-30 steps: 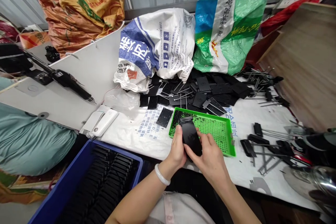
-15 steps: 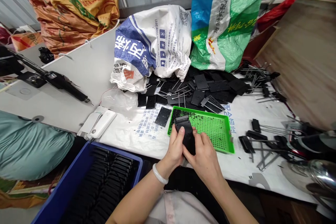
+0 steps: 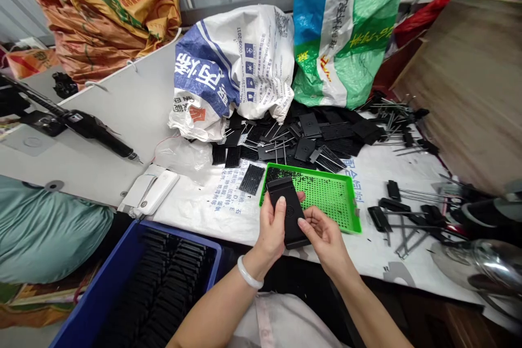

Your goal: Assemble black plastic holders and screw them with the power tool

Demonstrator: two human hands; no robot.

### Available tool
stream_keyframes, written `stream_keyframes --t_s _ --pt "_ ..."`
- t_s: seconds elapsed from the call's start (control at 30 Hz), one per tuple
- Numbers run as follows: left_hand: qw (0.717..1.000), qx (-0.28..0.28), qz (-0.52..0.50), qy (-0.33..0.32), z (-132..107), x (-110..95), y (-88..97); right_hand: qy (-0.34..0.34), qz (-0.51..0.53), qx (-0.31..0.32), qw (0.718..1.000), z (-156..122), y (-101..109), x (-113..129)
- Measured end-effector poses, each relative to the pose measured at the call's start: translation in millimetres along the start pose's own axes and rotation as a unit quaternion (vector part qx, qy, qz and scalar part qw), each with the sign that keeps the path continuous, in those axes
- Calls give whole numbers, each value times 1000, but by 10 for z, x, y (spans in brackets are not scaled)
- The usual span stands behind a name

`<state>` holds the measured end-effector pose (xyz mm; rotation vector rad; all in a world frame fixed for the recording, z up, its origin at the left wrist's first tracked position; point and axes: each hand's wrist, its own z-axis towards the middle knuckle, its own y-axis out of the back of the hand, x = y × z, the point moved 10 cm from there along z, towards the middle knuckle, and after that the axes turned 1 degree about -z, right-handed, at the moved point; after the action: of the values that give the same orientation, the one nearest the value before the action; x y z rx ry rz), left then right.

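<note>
My left hand (image 3: pixel 272 227) grips a flat black rectangular plastic part (image 3: pixel 287 207) by its left edge, thumb laid across its face. My right hand (image 3: pixel 324 239) sits at the part's lower right corner, fingers curled under it and thumb touching its edge. The part hovers over the near left corner of a green perforated tray (image 3: pixel 326 196) on the table. A white bracelet is on my left wrist.
A heap of black plates and metal pins (image 3: pixel 310 138) lies behind the tray, with more pins (image 3: pixel 399 217) to the right. A blue bin (image 3: pixel 142 288) of stacked black parts stands lower left. Large sacks (image 3: pixel 236 65) line the back. An electric screwdriver (image 3: pixel 93 133) lies at left.
Both hands have lifted the black part slightly and turned its face up. My right hand has slid from covering its lower half down to its lower right corner.
</note>
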<state>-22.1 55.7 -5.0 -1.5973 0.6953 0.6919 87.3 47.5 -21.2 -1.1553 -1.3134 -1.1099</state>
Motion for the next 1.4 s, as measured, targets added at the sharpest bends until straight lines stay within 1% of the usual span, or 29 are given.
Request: stream_keyframes --t_s 0.07,0.13,0.27,0.33,0.4,0.47,0.53,0.57,0.63,0.7,0.77,0.83,0.9,0.97,1.0,1.07,1.13,1.2,1.23,1.3,1.4 --pt "1000 -3 5 -1 -7 -2 13 -5 3 -19 1000 -35 9 -36" --pt "1000 4 9 9 -16 4 12 -10 2 -13 1000 -61 7 -25" --pt "997 47 43 37 -61 38 -58 0 13 40 999 -13 -11 150" --pt "992 67 111 10 -95 21 -89 16 32 22 999 51 54 257" --pt "973 74 211 -49 -134 -28 -97 31 55 -10 998 106 121 317" --pt "944 70 307 -101 -171 -60 -92 38 85 -29 995 133 138 321" --pt "915 70 377 -123 -181 -67 -90 35 112 -29 993 136 123 281" --pt "905 77 400 -125 -173 -68 -102 31 121 -30 992 132 124 254" --pt "891 109 426 -113 -135 -71 -158 24 125 -43 991 121 176 203" --pt "879 151 444 -91 -90 -76 -235 18 121 -67 990 113 281 166" --pt "867 168 462 -82 -50 -116 -280 17 113 -81 990 109 379 161" --pt "858 160 480 -93 -26 -177 -296 13 105 -64 992 109 396 171" --pt "851 149 492 -108 -18 -207 -310 3 101 -26 995 101 348 170" --pt "837 142 514 -120 -5 -203 -331 -13 108 3 994 82 297 142" --pt "833 142 522 -120 12 -187 -340 -19 118 5 993 74 298 121" --pt "838 161 513 -88 64 -106 -348 -35 147 -16 988 68 357 59" --pt "851 212 480 -14 88 59 -356 -55 178 -52 981 71 459 -19" --pt "847 266 456 61 41 227 -359 -67 193 -89 975 78 574 -66" --pt "841 283 453 83 5 283 -355 -65 194 -105 973 80 628 -68" --pt "841 290 448 92 -55 329 -344 -56 189 -126 972 78 698 -45" --pt "870 264 411 74 -124 351 -339 -57 183 -132 972 58 711 -27"
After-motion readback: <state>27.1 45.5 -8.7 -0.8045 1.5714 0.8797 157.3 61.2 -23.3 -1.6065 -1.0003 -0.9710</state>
